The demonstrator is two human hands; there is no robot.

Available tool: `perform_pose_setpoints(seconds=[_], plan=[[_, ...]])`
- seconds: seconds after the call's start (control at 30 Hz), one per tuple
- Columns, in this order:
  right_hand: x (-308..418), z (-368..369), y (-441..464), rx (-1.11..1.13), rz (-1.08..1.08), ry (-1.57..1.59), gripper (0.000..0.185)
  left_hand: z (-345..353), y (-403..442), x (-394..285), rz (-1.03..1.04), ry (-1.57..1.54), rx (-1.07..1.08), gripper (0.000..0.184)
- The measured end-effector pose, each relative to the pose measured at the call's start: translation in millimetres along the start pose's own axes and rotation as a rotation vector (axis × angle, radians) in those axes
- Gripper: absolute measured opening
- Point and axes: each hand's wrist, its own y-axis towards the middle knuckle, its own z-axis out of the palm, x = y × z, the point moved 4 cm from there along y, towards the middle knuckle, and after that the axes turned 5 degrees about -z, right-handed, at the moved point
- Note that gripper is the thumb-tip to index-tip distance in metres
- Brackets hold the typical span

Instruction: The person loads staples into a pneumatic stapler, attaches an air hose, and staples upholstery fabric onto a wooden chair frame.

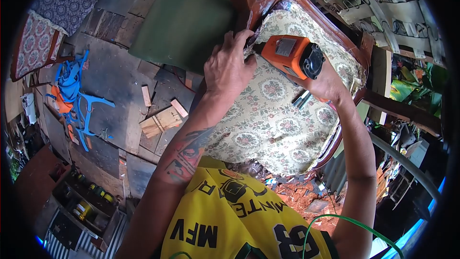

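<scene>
My right hand (323, 84) is wrapped round the handle of an orange and black staple gun (283, 52). Its nose points left, at the edge of the seat cover beside my left fingers. The floral upholstery fabric (268, 110) spreads over the seat of a reddish-brown wooden chair (352, 43), with a ragged edge along the frame. My left hand (227, 62) is closed at that edge, fingers bent and pressed on the fabric by the wood; the fingertips are partly hidden. A green hose (354, 218) curves across at lower right.
A dark green panel (187, 24) lies left of the chair. Blue straps (76, 81) and wood offcuts (163, 121) lie on the board floor. A floral cushioned seat (36, 45) stands far left. At lower left is an open wooden box (88, 201). A webbed frame (369, 0) is upper right.
</scene>
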Motion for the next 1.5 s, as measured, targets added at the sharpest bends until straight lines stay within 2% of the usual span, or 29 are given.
perform_pose_setpoints(seconds=[0.13,0.2,0.3,0.4,0.43,0.77,0.83,0.97,1.03,1.07,1.13,1.17,1.23,1.27,1.4,1.5], plan=[[2,1,-12,-0.022,0.032,0.095,0.034,-9,-9,3,0.033,-0.033,0.003,0.062],[1,4,-19,-0.052,-0.041,0.063,0.034,-12,-16,6,-0.005,0.012,0.080,0.066],[0,15,-28,-0.051,-0.079,0.146,0.031,-12,-17,9,0.022,-0.023,0.049,0.068],[3,21,-29,-0.002,-0.096,0.006,0.028,-12,-19,10,0.019,-0.030,0.043,0.068],[0,23,-27,0.017,-0.032,0.101,0.026,-12,-19,11,0.016,-0.032,0.043,0.068],[9,23,-21,-0.038,-0.008,0.188,0.029,-15,-17,11,0.018,-0.099,0.070,0.067],[4,27,-19,0.062,0.078,0.166,0.048,-15,-17,12,0.002,-0.098,0.083,0.066],[10,24,-19,0.062,0.091,0.139,0.047,-12,-16,13,0.029,-0.135,0.068,0.065],[9,27,-18,-0.021,-0.039,0.146,0.030,-11,-16,14,0.025,-0.142,0.070,0.065],[2,31,-17,-0.020,-0.040,0.148,0.030,-11,-16,13,0.028,-0.140,0.069,0.065],[-5,35,-18,-0.015,-0.163,-0.127,0.029,-12,-16,13,0.037,-0.134,0.069,0.064],[-3,34,-20,-0.021,-0.164,-0.127,0.029,-12,-17,13,0.043,-0.124,0.075,0.065],[1,33,-24,0.011,-0.044,0.085,0.029,-16,-20,15,0.048,-0.118,0.078,0.065],[3,33,-27,0.011,-0.049,0.082,0.029,-20,-25,16,0.038,-0.095,0.098,0.066],[-14,51,-45,-0.056,-0.007,0.466,0.028,-22,-42,28,0.063,-0.042,0.069,0.069],[-20,58,-48,-0.042,-0.016,0.428,0.027,-24,-40,25,0.021,-0.062,0.084,0.068]])
